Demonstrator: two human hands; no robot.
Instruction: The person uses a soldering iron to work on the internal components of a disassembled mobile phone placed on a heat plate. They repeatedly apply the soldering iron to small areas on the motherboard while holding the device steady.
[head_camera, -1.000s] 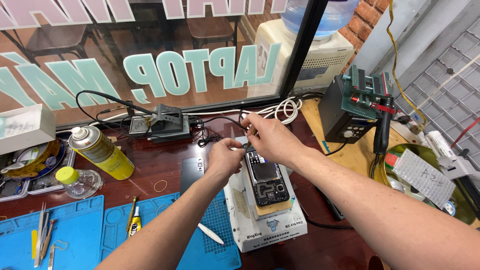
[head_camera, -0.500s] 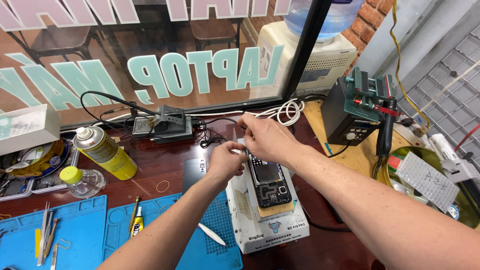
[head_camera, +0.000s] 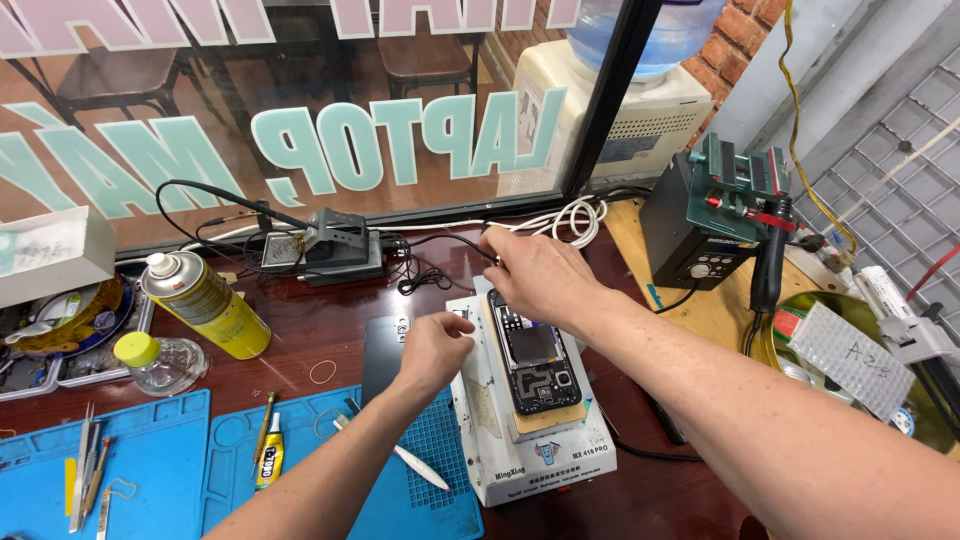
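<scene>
Left hand (head_camera: 432, 348): my fingers curled, resting on white heating plate (head_camera: 520, 420).
Right hand (head_camera: 535, 275): fingers pinching thin black cable (head_camera: 440, 240).
Risk: I might tug opened black phone (head_camera: 533, 356) off.

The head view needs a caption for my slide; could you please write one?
Two bare hands, left hand and right hand, meet above an opened black smartphone lying on a white box-shaped heating platform.

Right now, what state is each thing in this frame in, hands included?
Opened phone: back off, insides showing, lying flat on the white heating platform.
Left hand: closed, at the platform's left edge.
Right hand: pinching above the phone's top end; what it grips is too small to tell.
Yellow spray can: upright, nozzle on.
Small clear bottle: capped, upright.
Glue tube: lying flat.
</scene>
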